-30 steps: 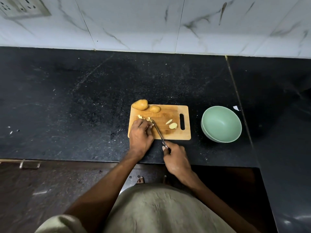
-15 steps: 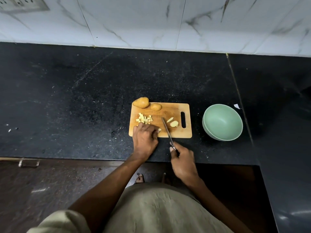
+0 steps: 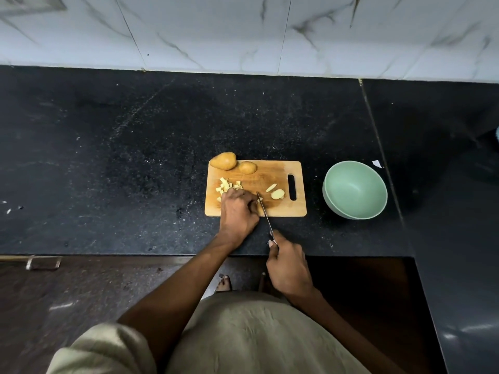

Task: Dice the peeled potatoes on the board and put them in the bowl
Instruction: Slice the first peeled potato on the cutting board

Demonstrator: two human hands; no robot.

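Observation:
A wooden cutting board [image 3: 280,209] lies on the black counter. At its far left corner sit a larger potato [image 3: 223,160] and a smaller one [image 3: 247,167]. A heap of pale potato cubes [image 3: 226,186] lies left of centre, and two slices [image 3: 276,192] lie near the handle slot. My left hand [image 3: 237,211] curls over a potato piece at the board's near edge; the piece is mostly hidden. My right hand [image 3: 287,265] grips a knife [image 3: 263,210] whose blade crosses the near edge beside my left fingers. The green bowl [image 3: 355,188], to the right of the board, holds nothing.
A white marble-tiled wall runs behind the black counter [image 3: 135,157]. A seam [image 3: 378,141] splits the counter right of the bowl, with a small white scrap [image 3: 377,164] beside it. The counter's front edge runs just below my hands, and dark floor and a bare foot show beneath it.
My left hand moved right from the heap of cubes to the board's near middle. The knife followed and now meets the piece under my left fingers.

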